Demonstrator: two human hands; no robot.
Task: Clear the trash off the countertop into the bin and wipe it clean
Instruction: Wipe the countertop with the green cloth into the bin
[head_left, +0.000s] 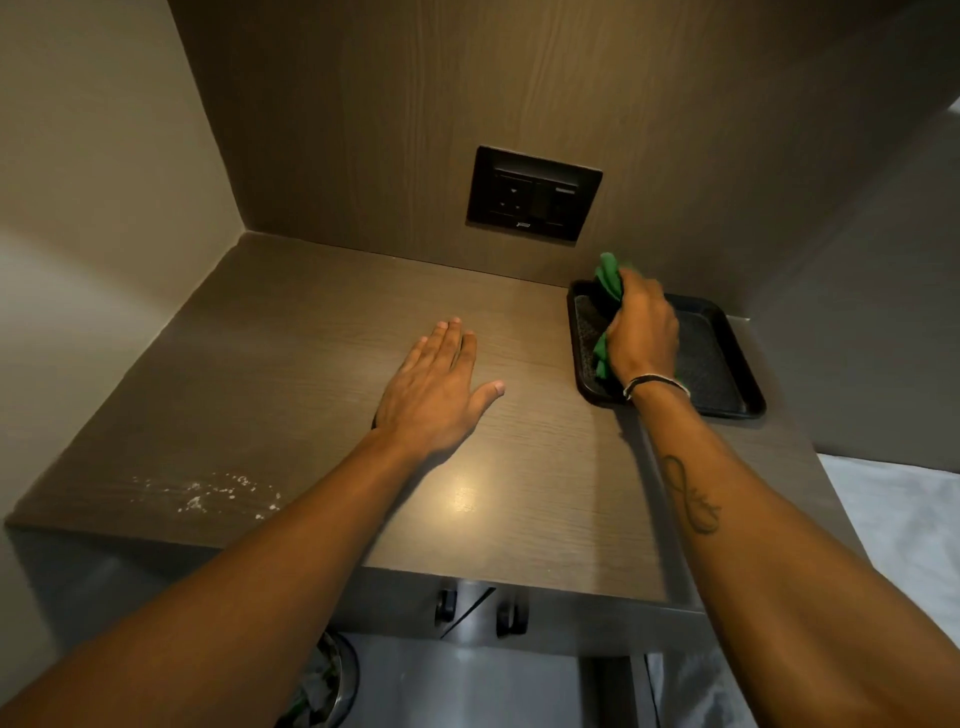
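Observation:
My right hand (643, 332) grips a bunched green cloth (609, 278) over the left part of a black tray (727, 364) at the back right of the brown wood-grain countertop (291, 322). My left hand (436, 387) lies flat, palm down, fingers spread, on the middle of the countertop and holds nothing. White crumbs or powder (208, 493) are scattered near the front left edge. Below the counter's front edge, at the bottom left, the rim of a metal bin (337, 686) shows with trash inside.
A black socket plate (532, 193) is set in the wooden back wall above the counter. A pale wall closes the left side. A grey side panel stands right of the tray. Black hooks or knobs (480, 613) hang under the counter front.

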